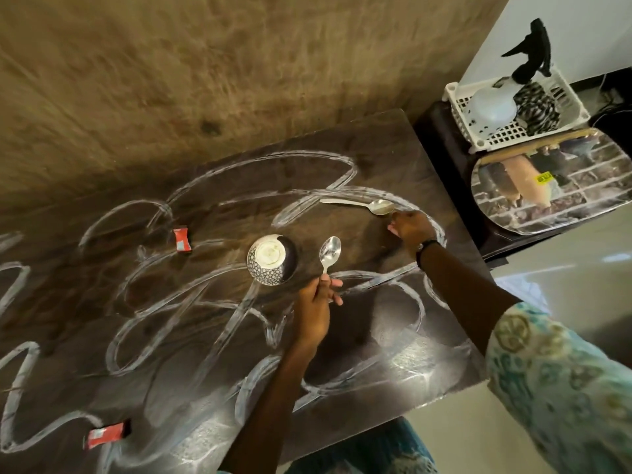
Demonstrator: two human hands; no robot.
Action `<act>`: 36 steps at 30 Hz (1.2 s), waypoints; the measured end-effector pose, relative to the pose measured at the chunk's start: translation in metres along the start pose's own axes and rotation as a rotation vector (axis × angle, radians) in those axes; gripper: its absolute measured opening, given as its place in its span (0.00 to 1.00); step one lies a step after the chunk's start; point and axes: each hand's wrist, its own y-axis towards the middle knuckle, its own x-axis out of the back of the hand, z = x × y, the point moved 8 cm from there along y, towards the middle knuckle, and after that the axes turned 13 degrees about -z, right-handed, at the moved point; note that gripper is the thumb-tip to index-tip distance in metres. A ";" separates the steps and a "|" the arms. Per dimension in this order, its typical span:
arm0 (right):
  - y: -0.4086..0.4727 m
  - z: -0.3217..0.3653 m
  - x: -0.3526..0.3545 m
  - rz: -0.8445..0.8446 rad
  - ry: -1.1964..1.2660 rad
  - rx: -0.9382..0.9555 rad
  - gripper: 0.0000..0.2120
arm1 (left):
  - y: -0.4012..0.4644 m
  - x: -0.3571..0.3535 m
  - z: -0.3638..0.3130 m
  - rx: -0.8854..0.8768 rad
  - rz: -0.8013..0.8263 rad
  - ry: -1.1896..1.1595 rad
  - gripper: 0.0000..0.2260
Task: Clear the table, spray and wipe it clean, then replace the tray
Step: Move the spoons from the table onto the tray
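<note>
My left hand (316, 299) pinches a spoon (329, 252) by its handle, right hand (412, 229) open-fingered reaching the second spoon (359, 204) on the worktop (393, 336)—light, stiff, slippery steel, grab mid-handle.

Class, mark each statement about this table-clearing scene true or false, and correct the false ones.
1. The left hand holds a spoon by its handle. True.
2. The bowl lies upside down on the table. True.
3. The second spoon is already lifted off the table. False: it lies on the table, the right hand reaching at its bowl end.
4. Three red wrappers lie on the table. False: two show, one wrapper left of the bowl and another wrapper at the near edge.
5. The white basket sits on the scribbled table. False: it sits on a separate stand beside it.
</note>
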 end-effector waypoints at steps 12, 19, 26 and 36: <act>0.027 0.003 0.037 -0.224 0.075 0.116 0.09 | 0.015 -0.016 -0.025 -0.016 -0.079 0.009 0.13; -0.061 0.076 0.084 0.394 -0.070 0.623 0.13 | 0.006 -0.026 -0.050 0.110 0.043 0.051 0.13; -0.103 0.114 0.060 0.353 -0.175 0.854 0.07 | -0.033 -0.070 -0.060 0.245 0.282 0.064 0.23; -0.100 0.087 0.092 0.022 -0.211 0.716 0.07 | -0.056 -0.093 -0.061 0.183 0.147 -0.003 0.18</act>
